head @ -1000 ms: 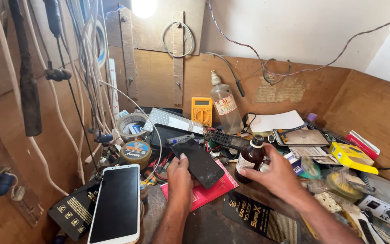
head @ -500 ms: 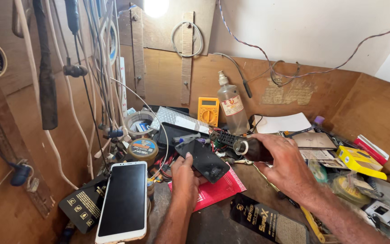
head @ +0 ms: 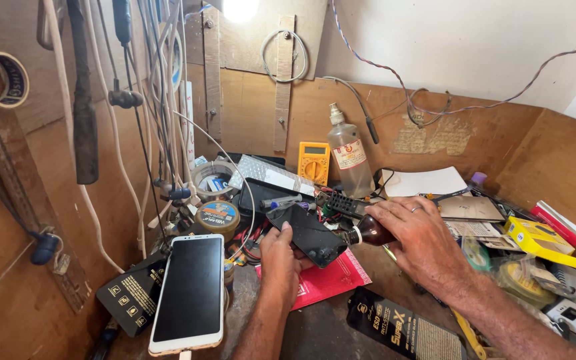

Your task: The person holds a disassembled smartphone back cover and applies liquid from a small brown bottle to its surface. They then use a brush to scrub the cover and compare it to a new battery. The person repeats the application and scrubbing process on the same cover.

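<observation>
Holding a dark phone (head: 311, 235) tilted above the cluttered tabletop (head: 328, 330), the left hand (head: 280, 261) grips its lower edge with the thumb laid on the glass. The right hand (head: 423, 241) is curled around a small brown bottle (head: 367, 233), tipped on its side so the neck points at the phone's right edge, just beside it. A red packet (head: 331, 280) lies under the phone. Near the left forearm a white phone (head: 190, 292) with a black screen rests face up. Behind stand a yellow meter (head: 314, 162) and a clear plastic bottle (head: 350, 157) against the wooden wall, well apart from both hands.
</observation>
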